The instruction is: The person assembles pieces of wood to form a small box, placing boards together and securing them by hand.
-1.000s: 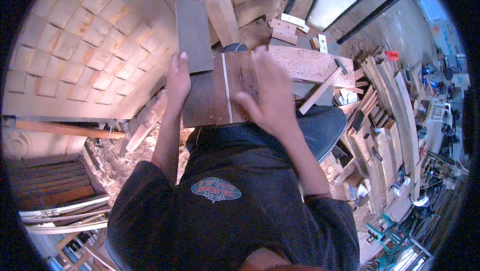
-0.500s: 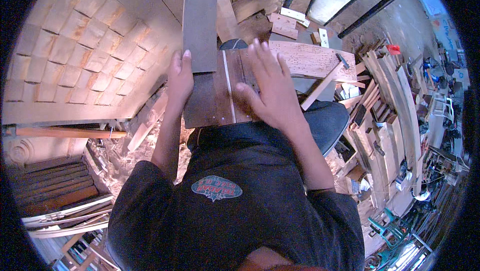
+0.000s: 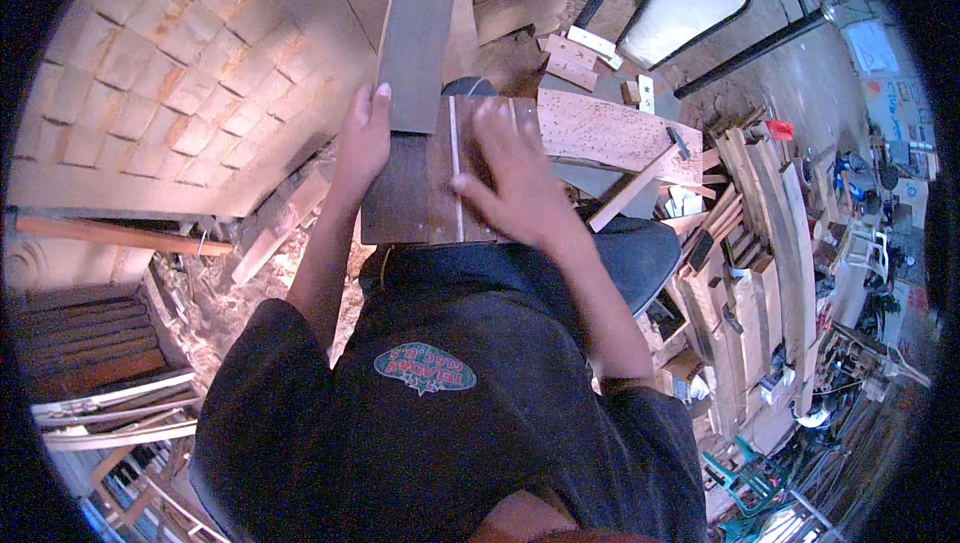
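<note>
Boards fill the middle of the view: a dark wooden panel (image 3: 420,193) lies flat in front of the person, and a grey plank (image 3: 412,48) rests on its far end, reaching away toward the brick wall (image 3: 170,93). The left hand (image 3: 362,143) lies along the panel's left edge, fingers stretched up beside the plank, thumb touching its near corner. The right hand (image 3: 510,178) presses flat and open on the panel, fingers spread, just right of a thin pale strip (image 3: 456,168) that runs lengthwise along it. A speckled board (image 3: 610,133) sits to the right, near a stack of timber (image 3: 760,223).
</note>
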Demonstrator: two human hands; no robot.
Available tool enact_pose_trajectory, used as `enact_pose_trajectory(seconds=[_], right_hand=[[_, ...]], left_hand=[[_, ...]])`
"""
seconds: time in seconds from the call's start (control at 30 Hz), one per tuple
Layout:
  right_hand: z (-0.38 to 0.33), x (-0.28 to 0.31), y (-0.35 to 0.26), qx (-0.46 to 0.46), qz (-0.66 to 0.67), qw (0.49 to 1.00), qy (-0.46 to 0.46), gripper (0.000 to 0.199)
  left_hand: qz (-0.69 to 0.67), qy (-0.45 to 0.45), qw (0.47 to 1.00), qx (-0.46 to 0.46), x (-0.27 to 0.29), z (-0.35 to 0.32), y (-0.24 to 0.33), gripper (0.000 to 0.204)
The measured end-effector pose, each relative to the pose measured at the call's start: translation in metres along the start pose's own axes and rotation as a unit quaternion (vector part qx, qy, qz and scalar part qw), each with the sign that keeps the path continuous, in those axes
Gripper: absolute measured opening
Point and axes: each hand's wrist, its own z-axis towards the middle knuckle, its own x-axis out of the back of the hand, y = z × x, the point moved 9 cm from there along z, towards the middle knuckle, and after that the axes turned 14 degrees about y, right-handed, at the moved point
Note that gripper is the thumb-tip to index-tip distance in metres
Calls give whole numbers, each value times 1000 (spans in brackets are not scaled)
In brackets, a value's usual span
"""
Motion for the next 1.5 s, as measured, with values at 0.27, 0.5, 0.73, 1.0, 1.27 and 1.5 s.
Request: enact_pose_trajectory(seconds=[0.27,0.5,0.73,1.0,1.27,1.5], right_hand=[[12,-39,50,-73,-102,991,-54,77],[-2,-39,69,-67,16,995,74,77],[1,-37,68,-63,23,995,70,74],[-2,-36,70,-93,19,994,59,72],[12,-30,61,-92,-20,995,16,67],[8,-28,62,-104,-52,992,44,63]], left_hand=[[-25,11,1000,15,-3,3,1,34],[-69,-13,997,19,-15,6,0,38],[-42,8,999,3,-10,2,2,41],[-39,-17,999,27,-15,3,0,42],[-52,-9,998,27,-17,0,11,41],[-42,11,999,15,-17,0,8,42]])
